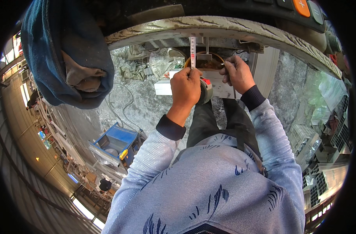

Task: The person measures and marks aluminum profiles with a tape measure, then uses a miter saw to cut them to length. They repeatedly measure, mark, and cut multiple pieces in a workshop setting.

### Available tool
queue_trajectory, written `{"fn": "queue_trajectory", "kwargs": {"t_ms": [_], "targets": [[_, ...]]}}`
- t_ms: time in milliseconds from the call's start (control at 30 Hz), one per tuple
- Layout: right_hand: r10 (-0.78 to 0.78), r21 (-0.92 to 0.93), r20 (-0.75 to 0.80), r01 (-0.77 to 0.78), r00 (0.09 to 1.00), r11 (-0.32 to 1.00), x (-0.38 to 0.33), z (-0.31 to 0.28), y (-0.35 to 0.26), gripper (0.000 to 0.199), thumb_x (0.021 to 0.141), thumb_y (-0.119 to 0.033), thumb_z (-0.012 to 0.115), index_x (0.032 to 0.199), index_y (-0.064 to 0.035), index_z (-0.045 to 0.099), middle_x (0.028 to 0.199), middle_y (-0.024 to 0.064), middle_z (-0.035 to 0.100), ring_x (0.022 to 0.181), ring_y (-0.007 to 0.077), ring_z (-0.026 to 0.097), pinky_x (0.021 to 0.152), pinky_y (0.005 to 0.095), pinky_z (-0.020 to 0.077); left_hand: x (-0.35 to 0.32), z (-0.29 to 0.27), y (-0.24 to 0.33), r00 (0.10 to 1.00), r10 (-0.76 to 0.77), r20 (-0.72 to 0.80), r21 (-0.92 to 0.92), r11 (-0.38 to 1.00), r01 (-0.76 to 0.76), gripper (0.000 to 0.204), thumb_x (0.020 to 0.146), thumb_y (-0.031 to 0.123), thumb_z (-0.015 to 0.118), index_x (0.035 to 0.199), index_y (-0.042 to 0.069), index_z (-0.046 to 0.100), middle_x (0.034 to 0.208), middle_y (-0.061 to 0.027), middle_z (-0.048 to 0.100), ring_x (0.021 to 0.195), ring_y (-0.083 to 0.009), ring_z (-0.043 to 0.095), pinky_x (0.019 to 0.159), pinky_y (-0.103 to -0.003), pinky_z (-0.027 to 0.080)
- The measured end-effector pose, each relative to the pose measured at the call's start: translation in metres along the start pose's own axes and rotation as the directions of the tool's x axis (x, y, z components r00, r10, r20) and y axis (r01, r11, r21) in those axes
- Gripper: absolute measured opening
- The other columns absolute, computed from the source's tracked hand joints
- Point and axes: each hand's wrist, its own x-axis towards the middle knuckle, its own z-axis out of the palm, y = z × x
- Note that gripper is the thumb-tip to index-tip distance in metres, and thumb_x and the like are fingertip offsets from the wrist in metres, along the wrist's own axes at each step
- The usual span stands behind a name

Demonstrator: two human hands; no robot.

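Note:
My left hand (pixel 187 86) is closed around a tape measure (pixel 206 92) with a dark round case and a red part. Its pale blade (pixel 193 51) is drawn out away from me, up to the worn edge of a bench (pixel 209 24). My right hand (pixel 240 75) is a little to the right, thumb and fingers pinched together. Something thin and small seems to show at its fingertips, too unclear to name. Below and between the hands lies a pale flat panel (pixel 221 89). Past it is a round, yellow-rimmed container (pixel 211 59), partly hidden.
Blue cloth (pixel 49 50) hangs at the upper left. A dark keypad device (pixel 291 9) lies at the upper right. On the left stands a blue metal box cart (pixel 117 137) near cables (pixel 125 102). Plastic sheeting (pixel 328 93) and crates (pixel 303 136) are on the right.

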Motion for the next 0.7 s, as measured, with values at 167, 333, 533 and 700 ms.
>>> {"fn": "queue_trajectory", "kwargs": {"t_ms": [167,333,533,700], "targets": [[-0.016,-0.159,0.039,0.022,0.999,0.987,-0.001,-0.001,0.009,0.019,0.099,-0.01,0.057,0.109,0.0054,0.059,0.085,0.014,0.073,0.064,0.0178,0.068,0.062,0.032,0.055,0.0,0.0,0.0,1.0,-0.021,0.002,-0.004,1.0,0.021,0.028,0.097,0.018,0.059,0.084,0.0,0.076,0.061,-0.0162,0.065,0.055,-0.0252,0.065,0.056,-0.037,0.047],[-0.038,-0.185,0.107,0.057,0.994,0.981,-0.007,-0.004,0.018,0.02,0.095,-0.009,0.059,0.107,0.0063,0.063,0.085,0.0141,0.073,0.067,0.0179,0.07,0.064,0.0322,0.0557,-0.001,0.001,-0.001,1.0,0.01,-0.018,0.0,1.0,-0.01,0.028,0.097,0.018,0.059,0.084,0.0,0.076,0.062,-0.017,0.066,0.055,-0.0265,0.065,0.057,-0.038,0.048],[-0.007,-0.058,0.141,0.015,0.99,0.998,-0.011,-0.006,0.023,0.022,0.099,-0.011,0.058,0.112,0.0056,0.064,0.089,0.0126,0.073,0.069,0.0163,0.071,0.062,0.03,0.0568,-0.001,0.003,-0.003,1.0,-0.016,-0.019,-0.044,0.999,0.015,0.028,0.097,0.018,0.059,0.084,0.0,0.076,0.063,-0.0176,0.066,0.056,-0.028,0.065,0.057,-0.038,0.048],[0.075,0.042,0.144,-0.081,0.987,0.996,-0.015,-0.007,0.023,0.026,0.104,-0.014,0.054,0.119,0.0061,0.06,0.091,0.0133,0.072,0.069,0.0162,0.071,0.06,0.0298,0.0577,-0.001,0.002,-0.001,1.0,-0.004,-0.021,-0.008,1.0,0.004,0.028,0.097,0.018,0.059,0.084,0.0,0.076,0.063,-0.0175,0.067,0.057,-0.0276,0.066,0.058,-0.038,0.049]]}}
